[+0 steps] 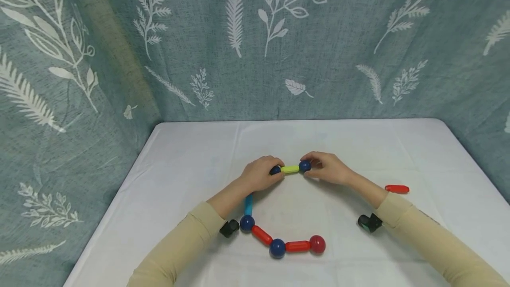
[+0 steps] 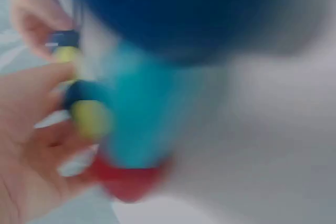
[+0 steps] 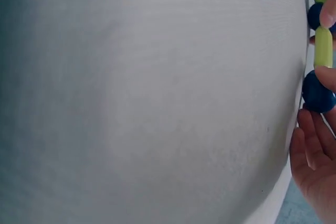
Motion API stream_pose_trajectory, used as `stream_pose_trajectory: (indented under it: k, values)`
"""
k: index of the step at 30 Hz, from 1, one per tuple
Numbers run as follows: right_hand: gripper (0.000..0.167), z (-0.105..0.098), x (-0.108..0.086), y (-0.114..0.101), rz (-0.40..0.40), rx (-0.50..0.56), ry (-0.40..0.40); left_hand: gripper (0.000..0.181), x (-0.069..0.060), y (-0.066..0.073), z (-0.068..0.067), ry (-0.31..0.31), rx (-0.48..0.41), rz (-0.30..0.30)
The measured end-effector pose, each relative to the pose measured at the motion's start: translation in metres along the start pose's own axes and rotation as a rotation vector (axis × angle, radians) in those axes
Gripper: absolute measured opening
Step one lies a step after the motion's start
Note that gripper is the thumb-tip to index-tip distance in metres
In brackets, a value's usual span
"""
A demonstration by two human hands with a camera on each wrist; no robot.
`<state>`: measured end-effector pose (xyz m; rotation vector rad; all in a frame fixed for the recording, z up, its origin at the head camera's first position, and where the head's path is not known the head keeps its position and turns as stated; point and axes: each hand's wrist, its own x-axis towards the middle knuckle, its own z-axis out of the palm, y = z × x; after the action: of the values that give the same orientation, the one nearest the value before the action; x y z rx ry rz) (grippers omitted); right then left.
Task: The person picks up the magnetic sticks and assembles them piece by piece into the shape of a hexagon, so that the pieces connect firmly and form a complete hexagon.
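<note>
My left hand point(image 1: 260, 174) pinches a dark blue ball point(image 1: 275, 170) at the left end of a yellow-green rod point(image 1: 290, 169). At the rod's right end, my right hand point(image 1: 328, 168) holds another dark blue ball point(image 1: 304, 166) between thumb and fingers. In the left wrist view, a second yellow-green piece point(image 2: 92, 119), a red ball point(image 2: 128, 184) and a light blue rod point(image 2: 139, 108) appear blurred beyond the left fingers. The right wrist view shows the gripped blue ball point(image 3: 317, 93) against the rod. Part of the chain is hidden under my left hand and forearm.
Nearer me, the light blue rod leads to a blue ball point(image 1: 247, 223), a red rod point(image 1: 261, 235), another blue ball point(image 1: 277, 248), a second red rod point(image 1: 297, 246) and a red ball point(image 1: 317, 244). A loose red rod point(image 1: 397, 189) lies beyond my right forearm on the white table point(image 1: 338, 141).
</note>
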<state>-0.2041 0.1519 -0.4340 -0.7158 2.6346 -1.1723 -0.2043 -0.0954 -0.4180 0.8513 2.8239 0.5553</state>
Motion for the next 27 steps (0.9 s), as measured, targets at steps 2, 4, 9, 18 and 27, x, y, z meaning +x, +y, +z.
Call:
stream_pose_trajectory:
  k: [2, 4, 9, 18, 27]
  values:
    - [0.040, 0.000, 0.000, 0.001, 0.003, -0.001, -0.005, 0.033, 0.006, 0.007, -0.011, -0.080, 0.055, 0.007]
    - [0.041, -0.001, -0.001, 0.001, 0.009, 0.001, -0.007, 0.036, 0.014, 0.015, -0.018, -0.134, 0.082, 0.025]
    - [0.042, -0.007, -0.009, 0.003, 0.020, -0.009, -0.009, 0.042, 0.034, 0.027, -0.021, -0.219, 0.034, 0.075]
    - [0.028, -0.054, -0.074, 0.016, 0.038, -0.172, 0.051, 0.042, 0.044, 0.022, -0.003, -0.246, -0.133, 0.134]
    - [0.032, -0.096, -0.147, 0.037, 0.217, -0.322, 0.043, 0.041, 0.045, 0.016, 0.004, -0.179, -0.301, 0.148]
